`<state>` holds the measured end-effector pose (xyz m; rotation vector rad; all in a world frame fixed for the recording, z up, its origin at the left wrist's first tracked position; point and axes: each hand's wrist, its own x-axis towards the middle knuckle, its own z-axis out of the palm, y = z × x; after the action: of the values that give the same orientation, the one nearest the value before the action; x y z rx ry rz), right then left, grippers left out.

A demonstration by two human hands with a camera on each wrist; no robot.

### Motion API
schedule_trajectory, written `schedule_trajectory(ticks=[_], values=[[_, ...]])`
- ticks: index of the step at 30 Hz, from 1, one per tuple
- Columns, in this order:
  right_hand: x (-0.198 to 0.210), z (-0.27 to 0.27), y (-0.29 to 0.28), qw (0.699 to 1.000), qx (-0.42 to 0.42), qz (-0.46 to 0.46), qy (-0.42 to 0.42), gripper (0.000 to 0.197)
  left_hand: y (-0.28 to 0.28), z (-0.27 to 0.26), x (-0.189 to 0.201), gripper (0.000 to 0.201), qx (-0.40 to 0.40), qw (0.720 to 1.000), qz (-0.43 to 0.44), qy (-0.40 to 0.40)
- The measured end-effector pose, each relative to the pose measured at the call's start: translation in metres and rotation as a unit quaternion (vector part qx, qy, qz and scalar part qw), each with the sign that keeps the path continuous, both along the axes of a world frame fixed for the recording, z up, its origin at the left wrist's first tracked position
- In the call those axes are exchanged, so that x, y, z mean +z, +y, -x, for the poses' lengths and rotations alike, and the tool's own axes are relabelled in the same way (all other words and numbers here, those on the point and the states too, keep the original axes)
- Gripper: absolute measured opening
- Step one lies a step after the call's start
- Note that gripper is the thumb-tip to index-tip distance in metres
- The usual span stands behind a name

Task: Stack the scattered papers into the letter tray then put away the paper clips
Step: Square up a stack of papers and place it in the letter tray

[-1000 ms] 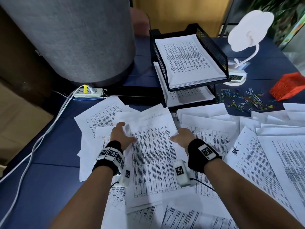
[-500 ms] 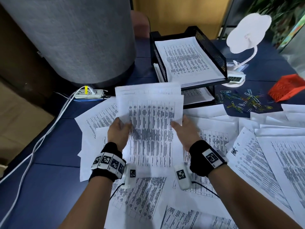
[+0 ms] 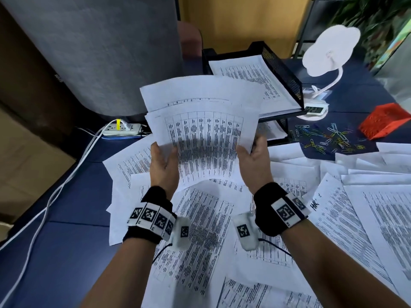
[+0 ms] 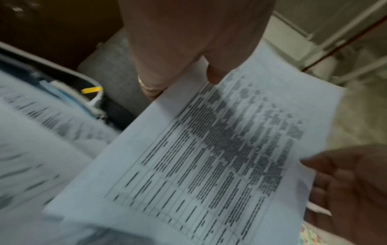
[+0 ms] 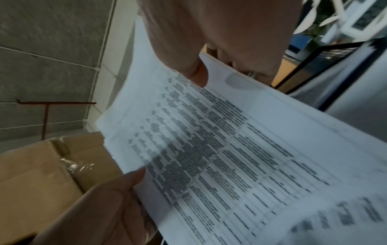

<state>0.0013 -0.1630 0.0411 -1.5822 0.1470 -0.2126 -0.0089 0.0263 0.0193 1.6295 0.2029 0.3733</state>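
Sheaf (image 3: 200, 130) held in the air before the tray (image 3: 282, 72), bowed between its side edges. Left hand (image 3: 163, 165) and right hand (image 3: 254, 156) each pinch one edge, likely to keep sheets aligned. Tray front appears unobstructed. Clips (image 3: 329, 138) lie scattered right of the tray.

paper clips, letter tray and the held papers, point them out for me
paper clips (image 3: 327, 138), head view, middle of the scattered pile
letter tray (image 3: 282, 70), head view, right mesh wall of the top tier
held papers (image 3: 204, 130), head view, printed table on the front sheet
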Motion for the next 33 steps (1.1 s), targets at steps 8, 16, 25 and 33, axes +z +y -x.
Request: schedule_trajectory(ticks=[8,16,25,33], values=[[-0.012,-0.001,0.0,0.993,0.036,-0.021,0.11,0.063,-0.005,-0.002,-0.005,0.011,-0.021,0.988,0.11,0.107],[-0.007,-0.006,-0.006,0.999,0.001,-0.009,0.042,0.029,-0.006,-0.011,0.018,0.018,0.019,0.996,0.088,0.01],[-0.013,-0.014,-0.005,0.999,-0.01,0.007,0.049,0.018,-0.015,-0.018,0.024,0.018,-0.015,0.996,0.089,0.001],[-0.026,-0.019,-0.013,0.997,0.014,0.028,0.066,0.025,-0.011,-0.025,0.017,0.018,-0.033,0.996,0.07,0.041]])
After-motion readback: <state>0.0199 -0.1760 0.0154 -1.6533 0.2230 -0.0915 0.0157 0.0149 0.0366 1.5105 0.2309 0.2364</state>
